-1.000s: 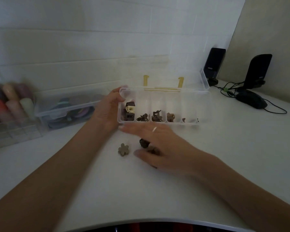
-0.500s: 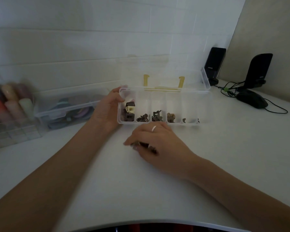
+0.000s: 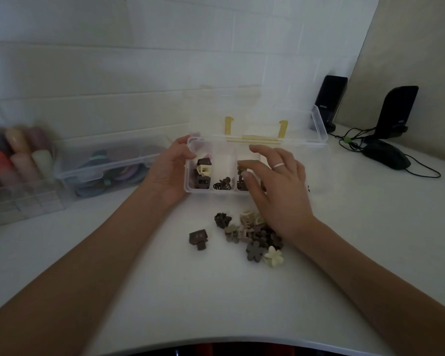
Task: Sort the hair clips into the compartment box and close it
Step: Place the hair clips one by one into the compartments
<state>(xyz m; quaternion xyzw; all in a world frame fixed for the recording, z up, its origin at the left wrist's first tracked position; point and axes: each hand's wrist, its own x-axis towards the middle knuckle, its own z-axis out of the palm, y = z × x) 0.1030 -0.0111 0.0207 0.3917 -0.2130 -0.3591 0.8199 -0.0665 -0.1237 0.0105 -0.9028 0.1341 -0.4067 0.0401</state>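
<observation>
The left hand clasps the left end of the clear plastic compartment box, thumb on its far corner and fingers curled round the near wall, while the right hand, a pale ring on one finger, hovers over the box's middle compartments with fingers spread and loosely bent; whether they pinch a clip I cannot tell. In front of the box a heap of small flower-shaped hair clips in brown, mauve and cream lies on the white table, partly hidden beneath the right wrist, with a dark brown square claw clip just left of the heap. The box's lid stands open behind; its leftmost compartment holds brown and cream square clips, the next holds dark small clips. Left of the box sits a clear storage tub of coloured hair ties; right of it lies a black computer mouse
</observation>
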